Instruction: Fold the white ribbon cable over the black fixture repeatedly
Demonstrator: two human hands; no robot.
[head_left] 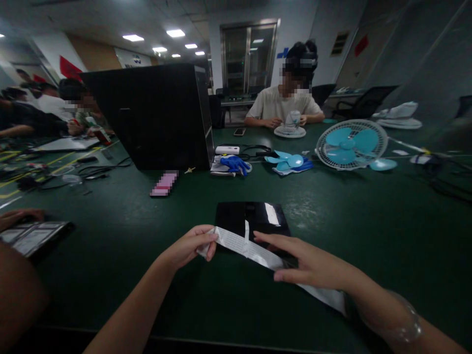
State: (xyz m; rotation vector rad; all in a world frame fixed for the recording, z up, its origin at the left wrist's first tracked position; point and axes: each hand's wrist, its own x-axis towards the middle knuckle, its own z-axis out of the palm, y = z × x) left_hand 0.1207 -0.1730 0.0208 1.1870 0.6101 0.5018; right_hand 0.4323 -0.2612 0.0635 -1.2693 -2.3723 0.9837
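Observation:
My left hand (pixel 191 246) pinches the left end of a long white paper strip (pixel 239 244) between thumb and fingers. My right hand (pixel 306 263) lies over the strip's middle, fingers stretched flat and pressing it down. The strip runs on under my right wrist towards the near right. Behind the strip, a glossy black flat panel (pixel 258 216) rests on the green table (pixel 368 231); a small white piece stands up on it at the strip's upper edge.
A black monitor back (pixel 155 115) stands at the far centre-left, with a pink object (pixel 164 183), blue gloves (pixel 236 164), light-blue fan blades (pixel 285 160) and a fan grille (pixel 350 144) nearby. Another person sits opposite holding a fan part (pixel 291 128). A neighbour's hand (pixel 20 216) holds a board at left.

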